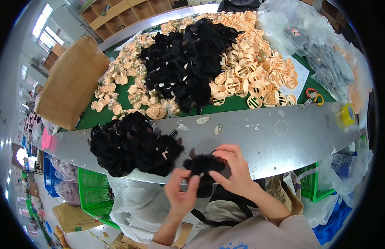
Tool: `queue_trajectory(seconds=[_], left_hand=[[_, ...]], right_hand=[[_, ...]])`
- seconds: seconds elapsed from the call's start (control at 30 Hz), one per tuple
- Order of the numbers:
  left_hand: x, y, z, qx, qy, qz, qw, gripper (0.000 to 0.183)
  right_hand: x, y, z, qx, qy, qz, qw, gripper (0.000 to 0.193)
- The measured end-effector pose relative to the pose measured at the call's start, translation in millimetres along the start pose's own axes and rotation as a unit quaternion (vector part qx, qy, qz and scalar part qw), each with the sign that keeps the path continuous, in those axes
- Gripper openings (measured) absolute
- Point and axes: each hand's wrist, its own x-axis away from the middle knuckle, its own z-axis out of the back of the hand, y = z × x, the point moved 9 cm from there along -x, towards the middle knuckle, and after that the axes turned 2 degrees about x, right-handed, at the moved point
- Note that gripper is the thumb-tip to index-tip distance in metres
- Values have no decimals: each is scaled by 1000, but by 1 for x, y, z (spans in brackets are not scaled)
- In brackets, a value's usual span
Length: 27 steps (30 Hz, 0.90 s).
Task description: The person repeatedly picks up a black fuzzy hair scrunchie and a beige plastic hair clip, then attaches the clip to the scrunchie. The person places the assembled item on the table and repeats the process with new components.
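Observation:
Between my two hands is a small black plush piece [204, 164] with brown horn-like tips, held just over the near edge of the metal table. My left hand [182, 191] pinches its lower left side between thumb and fingers. On the other side my right hand [234, 169] grips it, thumb on the front and fingers at the top. Its underside is hidden. To the left, a pile of similar black plush pieces [134, 145] lies on the metal edge. A bigger heap of black plush [186, 62] sits farther back on the green surface.
Peach plastic round parts [258, 79] and peach parts with shiny domes [132, 93] surround the far heap. Scissors with red and orange handles [314, 97] and yellow tape [348, 114] lie right. A cardboard box [72, 83] stands left; a green basket [93, 193] is below the table.

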Motion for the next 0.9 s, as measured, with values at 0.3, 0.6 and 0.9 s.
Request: queue_trajectory(seconds=[0.3, 0.6, 0.9], left_hand=[[-95, 38, 158, -404, 211, -163, 875, 29], [-92, -30, 143, -558, 104, -96, 818, 41], [-87, 5, 115, -469, 89, -105, 872, 41]], right_hand=[[15, 38, 60, -12, 78, -33, 996, 28], [47, 72, 99, 32, 97, -95, 990, 17], [45, 60, 90, 97, 79, -62, 990, 13]])
